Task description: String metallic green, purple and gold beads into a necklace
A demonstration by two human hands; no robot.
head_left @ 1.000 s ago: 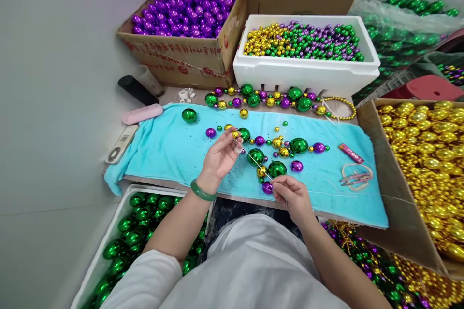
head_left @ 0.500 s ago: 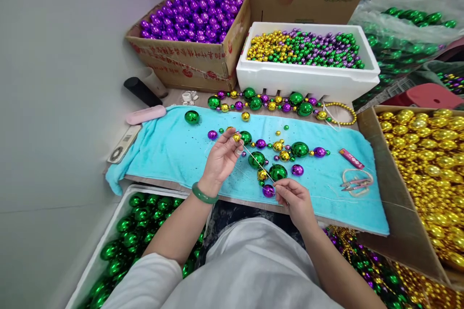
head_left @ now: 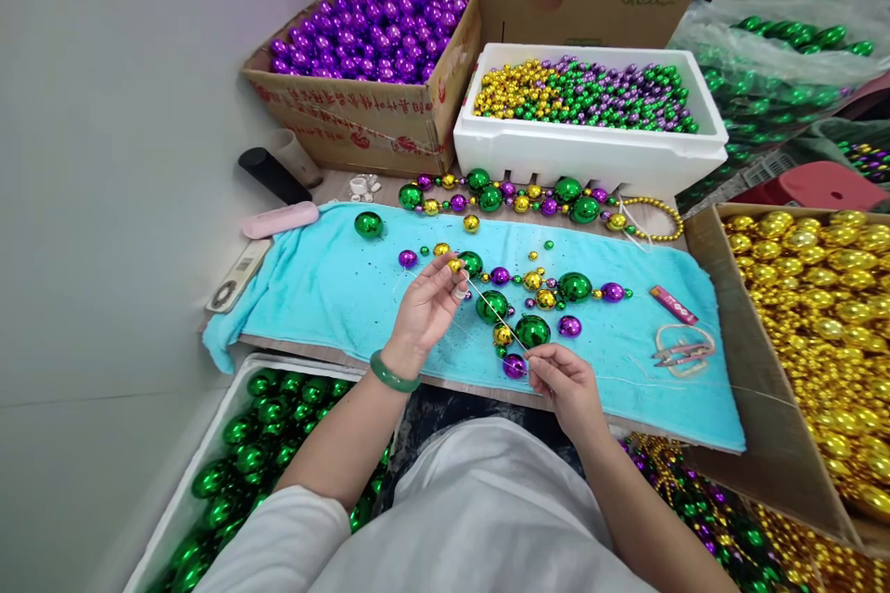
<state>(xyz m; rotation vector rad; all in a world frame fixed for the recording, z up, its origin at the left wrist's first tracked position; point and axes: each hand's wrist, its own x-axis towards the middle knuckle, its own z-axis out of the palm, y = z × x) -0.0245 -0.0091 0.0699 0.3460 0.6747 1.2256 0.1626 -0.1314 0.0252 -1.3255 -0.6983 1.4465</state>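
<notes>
Between the thumb and fingertips of my left hand (head_left: 429, 304) is a small gold bead (head_left: 454, 266). A thin straight needle or stiff thread (head_left: 495, 311) slants from that bead down to my right hand (head_left: 565, 382), whose thumb and forefinger pinch its lower end. Whether it is a needle or only thread, I cannot tell. Under and around the hands, strung green, gold and purple beads lie on a turquoise towel (head_left: 334, 296), among them a big green bead (head_left: 533, 332) and a purple bead (head_left: 514, 366) close to my right fingertips. A green bangle (head_left: 393, 372) circles my left wrist.
A finished-looking bead necklace (head_left: 490, 197) lies behind the towel. Thread snips (head_left: 681, 353) and a pink packet (head_left: 673, 304) rest at right. Around stand a carton of purple beads (head_left: 348, 116), a white foam box (head_left: 591, 148), a gold-bead carton (head_left: 757, 324) and a green-bead box (head_left: 182, 482).
The view has shifted slightly, so everything sits a little lower. My left forefinger has curled down a bit over the gold bead. Both hands keep their hold.
</notes>
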